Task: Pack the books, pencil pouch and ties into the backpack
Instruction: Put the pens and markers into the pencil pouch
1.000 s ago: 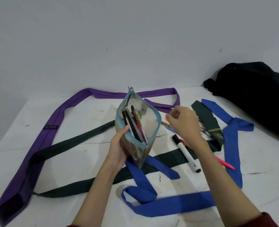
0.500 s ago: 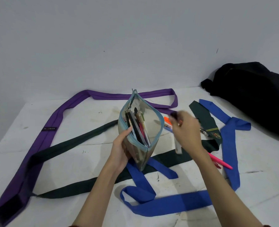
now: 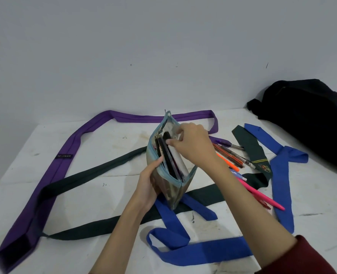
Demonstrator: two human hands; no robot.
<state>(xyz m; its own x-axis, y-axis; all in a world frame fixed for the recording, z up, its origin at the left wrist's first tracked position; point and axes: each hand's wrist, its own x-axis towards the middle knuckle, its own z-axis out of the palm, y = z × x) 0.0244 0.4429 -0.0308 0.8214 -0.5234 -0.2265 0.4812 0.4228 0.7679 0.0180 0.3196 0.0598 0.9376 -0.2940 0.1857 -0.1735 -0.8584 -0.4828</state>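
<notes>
1. Head view: the pencil pouch [image 3: 170,165] is held upright on the desk [image 3: 104,194] by the left hand [image 3: 149,184], gripping its rim.
2. A marker [image 3: 173,153] is pinched by the right hand [image 3: 193,144] inside the pouch mouth.
3. The pouch could tip if that grip slackens, spilling pens.
4. Loose pens [image 3: 234,157] could be forgotten; the backpack [image 3: 311,119] lies well apart.

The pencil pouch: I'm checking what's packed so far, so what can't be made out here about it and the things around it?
- Head view: inside the pencil pouch, the right hand covers part of the opening.
- What the right hand's fingers grip: a white marker, it seems; mostly hidden.
- Loose pens: partly behind the right forearm.
- Backpack: cut off by the right edge; its opening is not visible.
- Books: none in view.
</notes>
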